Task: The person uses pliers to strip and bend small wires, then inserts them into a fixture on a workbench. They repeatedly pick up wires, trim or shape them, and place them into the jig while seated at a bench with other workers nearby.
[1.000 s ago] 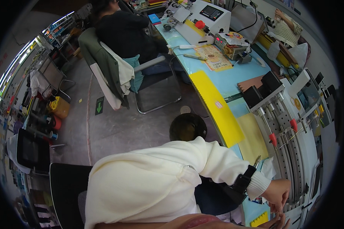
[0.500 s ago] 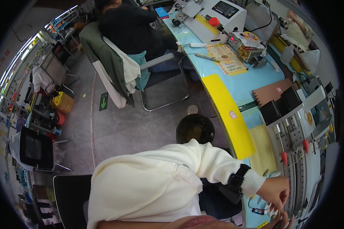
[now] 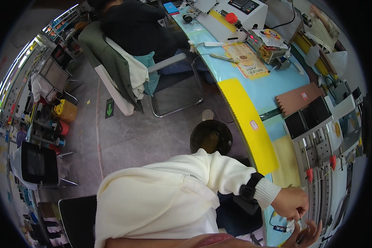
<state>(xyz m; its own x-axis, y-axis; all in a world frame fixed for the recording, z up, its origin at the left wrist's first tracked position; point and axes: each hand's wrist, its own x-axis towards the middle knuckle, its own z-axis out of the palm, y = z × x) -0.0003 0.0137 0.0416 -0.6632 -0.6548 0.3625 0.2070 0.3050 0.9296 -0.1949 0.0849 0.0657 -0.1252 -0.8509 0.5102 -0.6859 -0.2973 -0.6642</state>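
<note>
My left hand point(image 3: 292, 203), in a white knit sleeve with a black strap point(image 3: 251, 186) at the wrist, is bent down over the table's edge at lower right. Its fingers are closed; what they hold, if anything, is hidden. Just below it is my right hand point(image 3: 306, 234), partly cut off by the lower edge, its fingers curved and apart. A small white piece point(image 3: 291, 225) shows between the hands; I cannot tell whether either touches it. Beside them on the blue tabletop lies a small dark item with blue and red point(image 3: 280, 229).
Metal rails with red-tipped parts point(image 3: 310, 175) run right of my hands. A yellow sheet point(image 3: 252, 128) lies along the table edge, near a brown notched board point(image 3: 299, 99). A white machine point(image 3: 231, 20) stands beyond. A black bin point(image 3: 211, 137) and an occupied chair point(image 3: 175, 89) are at left.
My left hand has shifted slightly left and up, away from my right hand. My right hand's fingers are spread more. The whole view has tilted slightly.
</note>
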